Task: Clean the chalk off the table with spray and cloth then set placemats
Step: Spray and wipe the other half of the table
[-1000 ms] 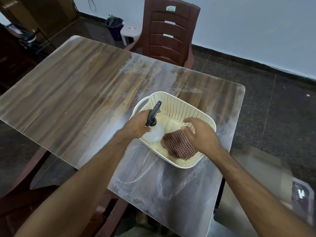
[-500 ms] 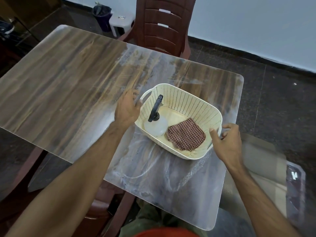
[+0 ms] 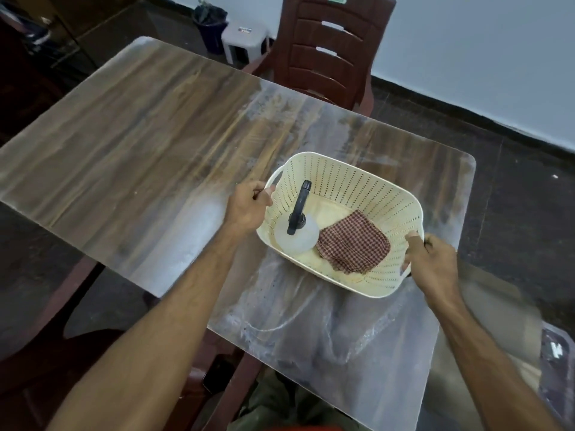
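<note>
We read the scene from left to right. The table point(image 3: 130, 144), wood-grained under a glossy clear sheet, is clean-looking at its left half and smeared with whitish chalk from the middle toward the right and near edges. Our left hand point(image 3: 247, 206) curls round the left handle of the cream perforated basket point(image 3: 351, 185), which stands on the chalky part. Inside, at the left, a translucent spray bottle point(image 3: 295, 234) with a dark nozzle stands upright; just beside it, to the right, lies a folded checked cloth point(image 3: 353, 245). Our right hand point(image 3: 432, 259) grips the basket's right rim, fingers wrapped over the edge.

We judge the step to be preparatory: both hands hold the basket, seemingly to shift it, and no spraying or wiping has begun. The next move calls for clearing the basket off the chalked area, or taking out the bottle and cloth, so the smears beneath can be reached. No placemats are visible.

Beyond the far edge stands a brown plastic chair point(image 3: 329, 51); a dark bin point(image 3: 211, 23) and a pale stool point(image 3: 245, 38) sit near the white wall, on dark speckled flooring.
</note>
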Tool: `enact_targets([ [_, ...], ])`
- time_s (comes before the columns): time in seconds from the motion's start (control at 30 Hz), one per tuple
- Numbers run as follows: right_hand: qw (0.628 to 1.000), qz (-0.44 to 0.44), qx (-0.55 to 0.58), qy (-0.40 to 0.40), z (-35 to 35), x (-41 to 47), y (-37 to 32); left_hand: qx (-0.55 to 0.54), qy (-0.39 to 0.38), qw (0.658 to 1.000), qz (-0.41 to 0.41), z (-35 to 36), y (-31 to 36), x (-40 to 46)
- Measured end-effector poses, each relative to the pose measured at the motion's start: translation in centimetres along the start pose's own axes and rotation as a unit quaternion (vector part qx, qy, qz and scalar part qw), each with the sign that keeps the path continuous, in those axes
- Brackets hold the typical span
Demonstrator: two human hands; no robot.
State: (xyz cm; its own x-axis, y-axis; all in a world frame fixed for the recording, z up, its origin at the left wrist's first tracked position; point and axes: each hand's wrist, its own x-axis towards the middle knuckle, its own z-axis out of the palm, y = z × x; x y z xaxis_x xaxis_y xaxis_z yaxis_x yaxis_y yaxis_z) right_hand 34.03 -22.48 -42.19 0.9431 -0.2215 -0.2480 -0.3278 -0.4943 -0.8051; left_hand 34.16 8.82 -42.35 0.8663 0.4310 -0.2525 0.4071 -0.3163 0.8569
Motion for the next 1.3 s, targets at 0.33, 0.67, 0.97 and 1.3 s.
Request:
enact_targets([
  [0.33,0.984,-0.128,-0.05,-0.113,12.3,7.7,-12.6,-0.087,0.171,0.979,-0.072,-11.5,-3.5,1.6],
  [0.67,0.953,-0.212,-0.129,-0.174,26.4,11.4,-21.1,-0.125,0.252,0.95,-0.135,-18.6,-7.0,7.4],
  [0.97,0.947,-0.244,-0.16,-0.136,29.5,11.8,-21.9,-0.123,0.257,0.949,-0.135,-19.6,-9.0,9.6],
  [1.3,0.941,-0.257,-0.188,-0.116,29.5,11.4,-21.4,0.17,0.274,0.946,-0.018,-18.5,-8.6,7.9],
])
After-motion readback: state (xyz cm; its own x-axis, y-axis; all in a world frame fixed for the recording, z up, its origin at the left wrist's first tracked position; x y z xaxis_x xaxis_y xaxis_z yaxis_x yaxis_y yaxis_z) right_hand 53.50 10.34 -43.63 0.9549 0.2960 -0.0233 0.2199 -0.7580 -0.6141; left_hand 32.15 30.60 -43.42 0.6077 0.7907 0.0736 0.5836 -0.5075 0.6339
